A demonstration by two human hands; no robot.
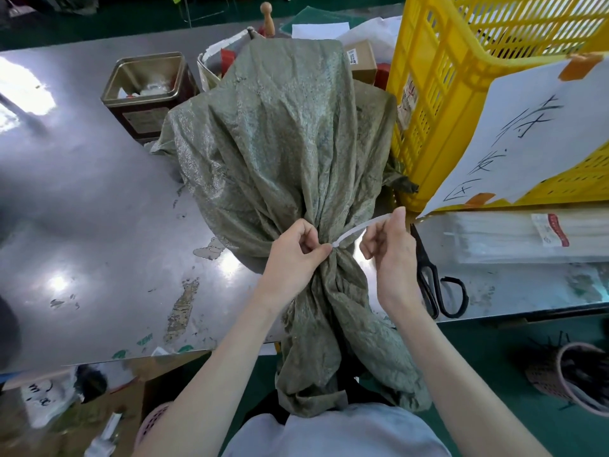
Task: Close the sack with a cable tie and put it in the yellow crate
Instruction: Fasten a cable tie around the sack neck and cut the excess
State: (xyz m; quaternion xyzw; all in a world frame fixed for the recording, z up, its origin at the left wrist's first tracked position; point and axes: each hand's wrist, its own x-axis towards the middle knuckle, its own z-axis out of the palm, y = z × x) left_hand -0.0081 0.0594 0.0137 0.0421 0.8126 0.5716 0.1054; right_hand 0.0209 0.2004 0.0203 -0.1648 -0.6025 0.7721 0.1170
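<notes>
Sack [283, 153] of crinkled grey-green woven cloth fills the middle of the frame, its bulky body lying on the scuffed metal table [99, 209] and its gathered neck cinched between my two hands, just below centre. Loose cloth below the neck trails off the table edge toward my lap. My left hand [295, 255] presses against the left side of the neck, thumb and forefinger pinched where the white cable tie [357, 229] wraps the cloth. My right hand [390, 245], just right of the neck, pinches the tie's free tail, a thin flat plastic strip slanting up to the right. The yellow crate [461, 77], slatted plastic, stands in the upper right, touching the sack's right side, with a handwritten paper sheet [514, 133] taped to it. Black-handled scissors [435, 278] lie beside my right wrist. A square tin [148, 90] sits at upper left.
</notes>
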